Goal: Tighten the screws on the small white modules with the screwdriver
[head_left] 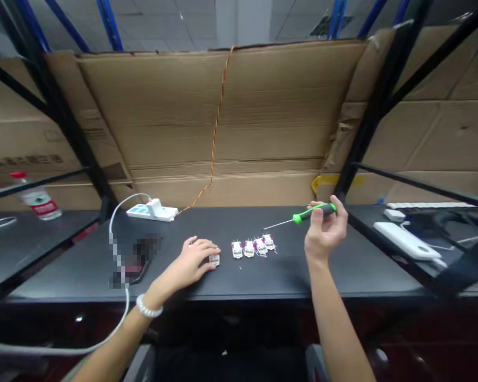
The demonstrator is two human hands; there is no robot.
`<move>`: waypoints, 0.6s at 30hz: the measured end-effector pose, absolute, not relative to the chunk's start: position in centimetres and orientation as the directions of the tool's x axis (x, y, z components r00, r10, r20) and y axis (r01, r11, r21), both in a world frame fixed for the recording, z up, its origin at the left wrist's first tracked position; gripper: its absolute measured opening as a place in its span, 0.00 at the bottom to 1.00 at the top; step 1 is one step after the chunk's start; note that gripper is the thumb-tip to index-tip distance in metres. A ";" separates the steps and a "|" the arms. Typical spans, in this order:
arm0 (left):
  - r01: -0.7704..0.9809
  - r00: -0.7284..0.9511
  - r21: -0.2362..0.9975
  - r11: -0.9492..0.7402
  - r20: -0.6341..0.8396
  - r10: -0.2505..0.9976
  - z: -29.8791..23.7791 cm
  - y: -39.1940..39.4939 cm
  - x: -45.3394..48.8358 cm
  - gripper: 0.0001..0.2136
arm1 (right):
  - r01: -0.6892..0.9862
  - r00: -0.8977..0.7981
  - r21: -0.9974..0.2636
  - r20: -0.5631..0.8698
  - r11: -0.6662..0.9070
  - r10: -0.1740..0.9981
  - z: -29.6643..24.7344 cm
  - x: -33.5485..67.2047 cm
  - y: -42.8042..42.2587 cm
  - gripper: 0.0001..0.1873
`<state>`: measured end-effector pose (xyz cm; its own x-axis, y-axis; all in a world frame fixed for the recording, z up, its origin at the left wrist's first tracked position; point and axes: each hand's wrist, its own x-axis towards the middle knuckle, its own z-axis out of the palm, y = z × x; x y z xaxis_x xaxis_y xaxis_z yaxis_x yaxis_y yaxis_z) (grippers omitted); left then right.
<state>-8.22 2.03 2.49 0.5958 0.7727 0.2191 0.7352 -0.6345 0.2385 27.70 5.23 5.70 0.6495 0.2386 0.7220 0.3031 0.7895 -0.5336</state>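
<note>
Green-and-black plastic on the handle of the screwdriver [313,211], right of centre, raised above the black table [263,281] and lying nearly level, thin steel shaft aimed left. Wrapped by the right hand [326,231], fingers curled shut round the handle, thumb alongside. Probably light and stiff; best held at the thick handle, not by the slim shaft.

Left of centre, left hand [193,262] palm down on the table, fingertips on a small white part [214,259]; pinched or merely pressed, impossible to tell. Likely feather-light, hard plastic with fine metal legs, easy to bend; safest taken by the flat sides of the body.

Just right of it, a row of four like parts [253,247], close together. Further back and left, a white power strip [151,211]; cardboard [263,116] across the upper frame.
</note>
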 end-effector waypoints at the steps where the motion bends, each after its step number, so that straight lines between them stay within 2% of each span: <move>1: 0.728 0.608 0.241 -0.642 0.206 0.767 2.7 1.4 -7.9 0.15 | 0.304 0.648 -0.533 0.723 0.790 0.239 5.7 27.7 5.2 0.31; 5: 0.678 0.646 0.240 -0.695 0.256 0.719 3.2 -1.0 -6.2 0.18 | 0.322 0.640 -0.524 0.734 0.789 0.227 5.7 27.7 5.2 0.31; 8: 0.619 0.706 0.241 -0.748 0.249 0.664 3.3 -2.4 -4.4 0.11 | 0.317 0.634 -0.529 0.735 0.787 0.239 5.6 27.6 5.2 0.31; 10: 0.599 0.730 0.230 -0.767 0.237 0.641 3.0 -2.8 -3.2 0.09 | 0.304 0.636 -0.527 0.733 0.794 0.243 5.6 27.6 5.2 0.30; 18: 0.658 0.714 0.139 -0.740 0.196 0.672 2.4 -2.1 0.1 0.11 | 0.282 0.641 -0.524 0.726 0.804 0.249 5.6 27.7 5.2 0.29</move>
<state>0.06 -2.13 2.38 0.7140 0.6720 0.1963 0.6581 -0.7399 0.1393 27.67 5.24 5.62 0.6411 0.2486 0.7261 0.2815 0.8040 -0.5238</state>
